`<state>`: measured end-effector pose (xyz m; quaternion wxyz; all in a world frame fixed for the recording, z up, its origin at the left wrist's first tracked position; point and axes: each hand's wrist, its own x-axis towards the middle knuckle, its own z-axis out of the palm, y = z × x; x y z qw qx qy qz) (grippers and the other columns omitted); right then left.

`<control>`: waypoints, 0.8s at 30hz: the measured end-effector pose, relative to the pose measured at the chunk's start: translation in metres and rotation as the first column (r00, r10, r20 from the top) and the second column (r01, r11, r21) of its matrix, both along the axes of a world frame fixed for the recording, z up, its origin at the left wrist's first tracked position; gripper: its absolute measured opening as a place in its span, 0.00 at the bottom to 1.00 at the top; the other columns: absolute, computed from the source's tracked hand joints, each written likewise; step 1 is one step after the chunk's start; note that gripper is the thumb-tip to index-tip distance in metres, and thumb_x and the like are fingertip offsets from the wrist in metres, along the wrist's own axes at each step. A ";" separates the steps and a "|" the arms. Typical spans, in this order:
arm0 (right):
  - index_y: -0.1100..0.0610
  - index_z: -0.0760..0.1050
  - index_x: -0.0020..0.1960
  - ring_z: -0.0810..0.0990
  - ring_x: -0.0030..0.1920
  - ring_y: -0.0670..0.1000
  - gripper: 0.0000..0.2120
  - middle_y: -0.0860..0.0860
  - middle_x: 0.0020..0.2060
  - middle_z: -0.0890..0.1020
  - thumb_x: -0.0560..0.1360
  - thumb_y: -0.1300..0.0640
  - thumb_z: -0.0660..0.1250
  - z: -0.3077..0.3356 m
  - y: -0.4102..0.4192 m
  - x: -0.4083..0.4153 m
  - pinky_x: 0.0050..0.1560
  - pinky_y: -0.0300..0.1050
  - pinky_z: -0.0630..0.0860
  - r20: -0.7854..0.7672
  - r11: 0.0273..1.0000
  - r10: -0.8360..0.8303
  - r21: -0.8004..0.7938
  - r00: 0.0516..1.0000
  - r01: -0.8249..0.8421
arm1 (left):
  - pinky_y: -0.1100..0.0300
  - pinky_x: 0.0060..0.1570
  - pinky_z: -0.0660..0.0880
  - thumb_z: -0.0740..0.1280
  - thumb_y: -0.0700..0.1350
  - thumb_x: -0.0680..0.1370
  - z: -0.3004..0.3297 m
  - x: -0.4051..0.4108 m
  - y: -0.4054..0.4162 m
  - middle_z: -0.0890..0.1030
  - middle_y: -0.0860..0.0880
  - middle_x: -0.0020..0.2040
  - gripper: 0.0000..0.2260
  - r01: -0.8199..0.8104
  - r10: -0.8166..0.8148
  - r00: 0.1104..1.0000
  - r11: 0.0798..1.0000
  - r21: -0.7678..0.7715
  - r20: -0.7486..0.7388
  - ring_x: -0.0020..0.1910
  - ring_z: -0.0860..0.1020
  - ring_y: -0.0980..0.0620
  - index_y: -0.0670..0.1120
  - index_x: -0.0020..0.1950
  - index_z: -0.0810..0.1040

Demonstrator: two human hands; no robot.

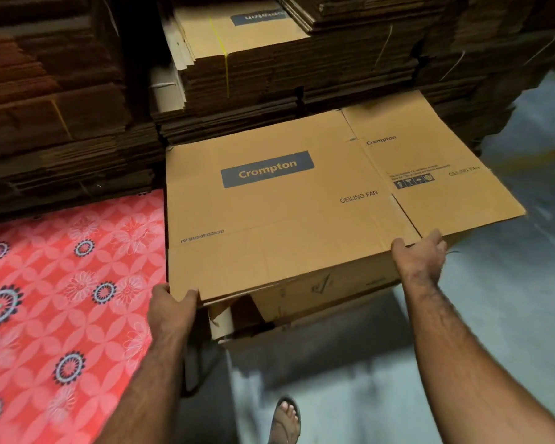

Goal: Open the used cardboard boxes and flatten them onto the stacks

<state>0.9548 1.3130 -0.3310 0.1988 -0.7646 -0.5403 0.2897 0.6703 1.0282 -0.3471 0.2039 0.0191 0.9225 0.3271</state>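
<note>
The flattened box [285, 200] lies flat with its long axis running left to right, its right end swung slightly far, printed face up. The left hand [170, 310] grasps its near left corner; the right hand [420, 256] grasps the near edge further right. It rests on a low stack [302, 302] of flattened cartons, near taller stacks [269, 81]. It is tan, creased, marked "Crompton" and "CEILING FAN". A red patterned mat [61, 283] lies left.
</note>
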 end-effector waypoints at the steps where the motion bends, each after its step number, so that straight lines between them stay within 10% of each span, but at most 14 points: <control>1: 0.59 0.54 0.82 0.70 0.72 0.63 0.39 0.58 0.78 0.62 0.79 0.53 0.71 0.001 -0.005 -0.005 0.58 0.59 0.79 0.015 0.998 0.053 0.017 0.998 -0.053 | 0.48 0.56 0.76 0.72 0.45 0.78 0.001 -0.001 0.003 0.79 0.38 0.62 0.23 -0.007 0.007 1.000 1.000 -0.009 0.008 0.59 0.78 0.36 0.39 0.70 0.71; 10: 0.58 0.53 0.83 0.64 0.76 0.59 0.38 0.56 0.79 0.61 0.81 0.50 0.68 0.030 -0.085 -0.084 0.72 0.59 0.70 0.023 0.886 0.458 0.072 0.889 -0.458 | 0.50 0.57 0.72 0.72 0.43 0.78 0.026 -0.007 -0.015 0.72 0.35 0.67 0.27 0.142 -0.145 0.984 0.989 -0.038 -0.103 0.64 0.73 0.36 0.33 0.72 0.66; 17: 0.58 0.57 0.82 0.65 0.75 0.55 0.34 0.55 0.77 0.65 0.82 0.49 0.65 0.055 -0.204 -0.191 0.72 0.55 0.65 0.112 0.608 0.766 0.198 0.634 -0.769 | 0.44 0.65 0.72 0.65 0.47 0.80 0.073 -0.055 -0.087 0.77 0.39 0.66 0.23 0.498 -0.470 0.720 0.862 -0.092 -0.510 0.65 0.75 0.39 0.37 0.72 0.70; 24: 0.62 0.69 0.74 0.70 0.71 0.60 0.28 0.58 0.69 0.74 0.79 0.48 0.67 0.081 -0.383 -0.334 0.65 0.59 0.71 0.132 0.281 0.929 0.358 0.347 -0.890 | 0.44 0.56 0.76 0.63 0.47 0.77 0.100 -0.153 -0.266 0.81 0.40 0.57 0.20 0.371 -0.375 0.646 0.916 -0.156 -0.665 0.57 0.79 0.39 0.38 0.65 0.76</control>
